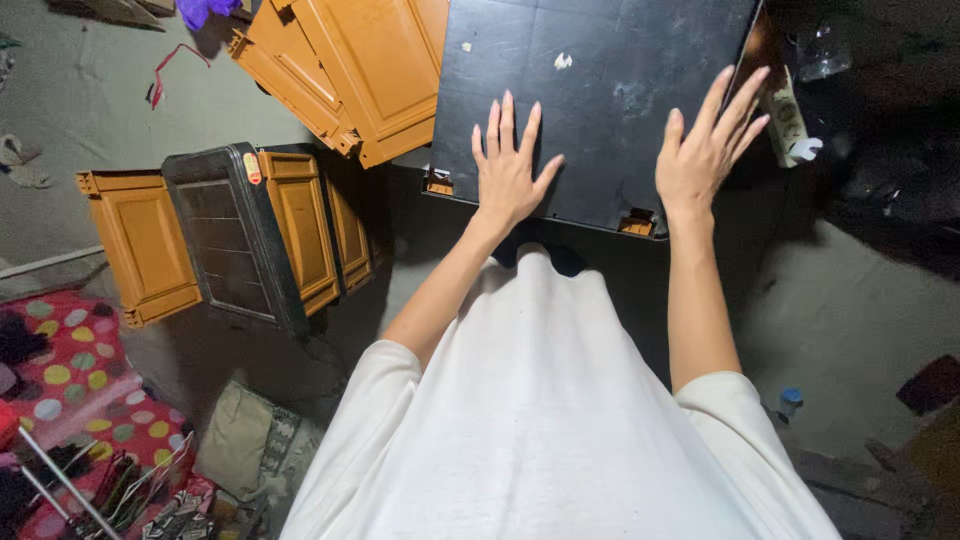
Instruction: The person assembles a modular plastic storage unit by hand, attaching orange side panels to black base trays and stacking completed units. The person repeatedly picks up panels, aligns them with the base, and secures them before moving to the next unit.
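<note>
Both hands lie flat and released, fingers spread, on a large black panel [600, 100] in front of the person. The left hand [508, 170] presses its palm near the panel's lower edge, close to an orange notch at the corner; the right hand [705, 150] rests near the panel's right edge, its fingers reaching toward the rim. Neither hand curls around anything. Below them hangs the person's white shirt [540, 420], filling the near part of the view. To the left, on the floor, lies a red cloth with coloured dots [65, 370]. Farther off stands a dark slatted crate [225, 235] with orange panels [140, 245] leaning beside it. Beyond, at the top, more orange panelled doors [350, 65] are stacked, touching the black panel's left edge. A small bottle with a blue cap [790, 402] stands at lower right.
</note>
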